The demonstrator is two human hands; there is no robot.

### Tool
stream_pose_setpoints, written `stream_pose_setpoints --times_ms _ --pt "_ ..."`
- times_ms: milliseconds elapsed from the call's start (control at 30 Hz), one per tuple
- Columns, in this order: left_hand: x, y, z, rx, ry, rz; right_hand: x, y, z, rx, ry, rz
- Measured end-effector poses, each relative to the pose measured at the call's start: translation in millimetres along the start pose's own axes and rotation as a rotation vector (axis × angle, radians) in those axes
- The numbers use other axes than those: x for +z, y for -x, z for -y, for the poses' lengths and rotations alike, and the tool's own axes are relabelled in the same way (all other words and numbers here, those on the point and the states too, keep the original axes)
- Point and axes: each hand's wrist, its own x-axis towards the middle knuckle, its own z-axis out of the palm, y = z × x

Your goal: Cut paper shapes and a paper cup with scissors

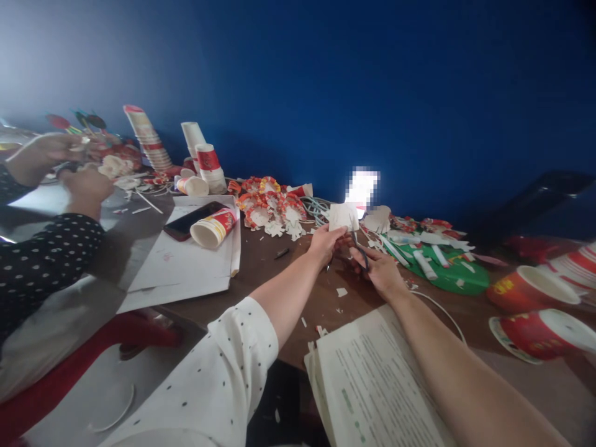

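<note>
My left hand pinches a small white piece of paper at its lower edge and holds it up over the table. My right hand is closed around a pair of dark-handled scissors. The blades point up at the right side of the paper; whether they touch it I cannot tell. Small white scraps lie on the table below my hands. Under my right forearm is a stack of printed sheets.
A green sheet with cut scraps lies right, near red paper cups. Cut red-and-white cup pieces pile up behind. Left are a phone, a tipped cup, stacked cups and a co-worker's hands. A blue wall stands behind.
</note>
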Motion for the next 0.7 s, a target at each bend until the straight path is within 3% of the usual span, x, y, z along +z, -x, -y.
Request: stream_pose_setpoints --times_ms 700 --pt "-0.1 1.1 -2.0 0.011 0.032 -0.009 -4.2 -3.5 -6.2 -0.04 0.051 0.013"
